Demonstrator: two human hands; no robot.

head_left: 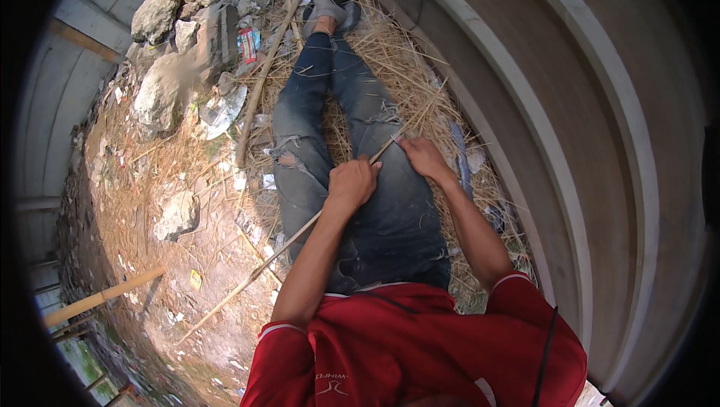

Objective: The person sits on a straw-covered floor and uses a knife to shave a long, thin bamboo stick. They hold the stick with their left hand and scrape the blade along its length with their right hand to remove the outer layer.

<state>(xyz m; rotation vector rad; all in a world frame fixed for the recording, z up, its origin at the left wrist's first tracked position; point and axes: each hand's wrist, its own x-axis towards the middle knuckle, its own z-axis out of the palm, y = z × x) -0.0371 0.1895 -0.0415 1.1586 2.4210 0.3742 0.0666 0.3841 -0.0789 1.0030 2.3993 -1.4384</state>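
Note:
A long, thin cane strip (259, 270) slants up from the ground on the left, passes beneath my left forearm and crosses my thighs. My left hand (354, 182) is closed around it near its upper part, over the lap of my dark, torn trousers (390, 204). Just beyond, my right hand (424, 157) is closed, with thumb and fingers pinched at the strip's upper stretch. Something small and light-coloured shows at those fingertips; its kind is too small to tell. The far tip of the strip blends into the straw.
My legs stretch ahead over loose straw (390, 47). A longer pole (264, 81) lies left of them, near large stones (159, 92) and litter. A corrugated wall (555, 107) curves close along the right. A wooden bar (105, 297) juts in at lower left.

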